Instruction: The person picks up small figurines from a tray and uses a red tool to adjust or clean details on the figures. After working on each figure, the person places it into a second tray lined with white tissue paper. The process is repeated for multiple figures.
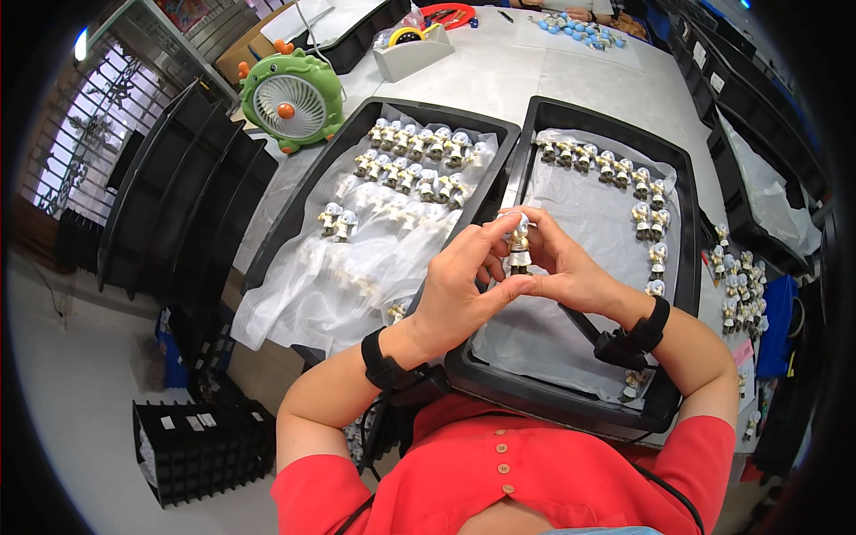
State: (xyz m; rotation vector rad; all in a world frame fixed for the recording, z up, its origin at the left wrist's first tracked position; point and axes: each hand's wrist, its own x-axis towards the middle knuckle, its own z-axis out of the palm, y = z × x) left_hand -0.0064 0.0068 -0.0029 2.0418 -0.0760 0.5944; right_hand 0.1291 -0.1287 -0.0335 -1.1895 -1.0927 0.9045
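Between my two hands, above the inner edges of two black trays, a small figurine [519, 245] with a white head, white-and-gold clothes and dark feet stands upright. The fingers and thumb of my left hand [459, 281] close in on it from the left. My right hand [571, 267] curls round it from the right, its thumb by the figurine's feet. Under my left forearm lies the left tray [259, 272], with rows of like figurines on thin white sheeting, some covered by it. Beneath my right hand is the right tray [691, 267], lined with white sheeting, figurines along its far and right sides.
A green animal-shaped fan [294, 102] stands beyond the left tray, near a grey tape dispenser [415, 58]. More figurines [742, 294] crowd the table at right. Black trays [169, 187] are stacked at left. Another person's hands [580, 13] show at the far end, by blue pieces [580, 34].
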